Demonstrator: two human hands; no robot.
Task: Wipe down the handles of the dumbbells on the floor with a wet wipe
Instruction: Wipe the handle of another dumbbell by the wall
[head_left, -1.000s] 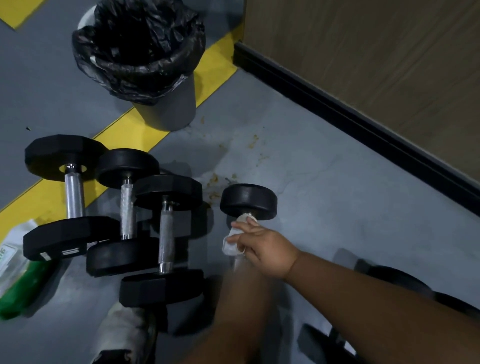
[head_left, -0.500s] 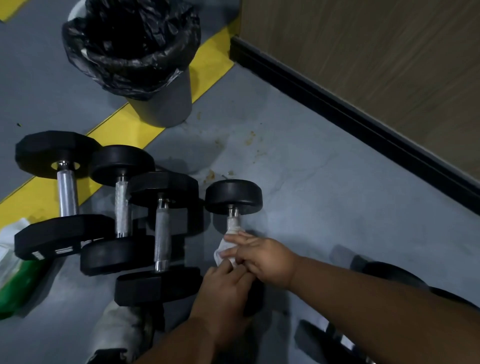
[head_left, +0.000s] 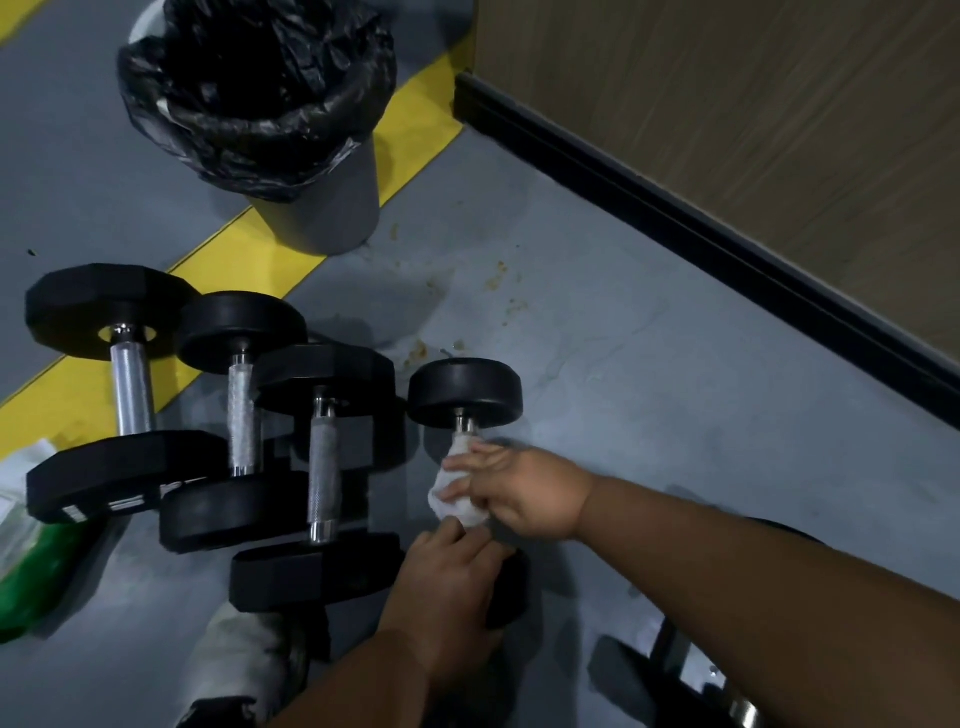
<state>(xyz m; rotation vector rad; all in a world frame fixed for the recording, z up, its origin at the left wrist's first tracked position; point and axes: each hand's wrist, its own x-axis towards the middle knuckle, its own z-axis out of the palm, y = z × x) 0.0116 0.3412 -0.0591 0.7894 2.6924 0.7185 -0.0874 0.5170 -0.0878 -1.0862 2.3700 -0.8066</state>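
Four dumbbells lie side by side on the grey floor (head_left: 649, 415). The only writing is a set of pale marks on the near weight of the leftmost dumbbell (head_left: 130, 395), too blurred and cut off to read; a green and white packet (head_left: 26, 545) at the left edge shows no legible print either. The rightmost dumbbell (head_left: 464, 395) is the one being worked on: its far black weight and a short stub of steel show, while the rest of the handle is wrapped in the white wet wipe (head_left: 457, 493). The right hand (head_left: 524, 493) curls its fingers around the wipe and the handle beneath. The left hand (head_left: 447, 577) grips the near weight of that same dumbbell, covering most of it, with its fingertips touching the lower edge of the wipe. The second dumbbell (head_left: 241, 415) and third dumbbell (head_left: 322, 452) lie untouched with bare knurled handles. A bin (head_left: 322, 208) lined with a black bag stands on the yellow floor stripe (head_left: 249, 254). Compared with half a second ago, the right hand and wipe sit at much the same spot on the handle, and the left hand keeps its hold on the near weight; a second ago that hand was only a blur arriving.
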